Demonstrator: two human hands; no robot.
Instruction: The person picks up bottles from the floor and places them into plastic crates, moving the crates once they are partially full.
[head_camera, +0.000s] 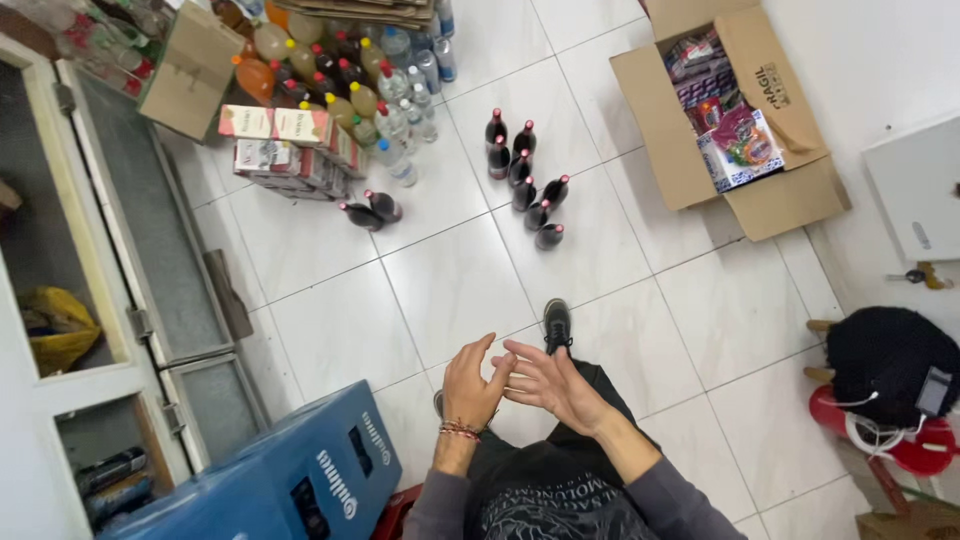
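Hands meet empty before me: left hand (470, 385) fingers spread, right hand (550, 382) flat against it, beside blue crate (290, 480); brown carton (740, 120) far right.

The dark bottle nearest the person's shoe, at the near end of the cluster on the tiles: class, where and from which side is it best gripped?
Probably the neck just under the red cap of the nearest dark bottle, reaching down from above on the near side. It stands upright, with other bottles crowding its far side. Both hands are empty.
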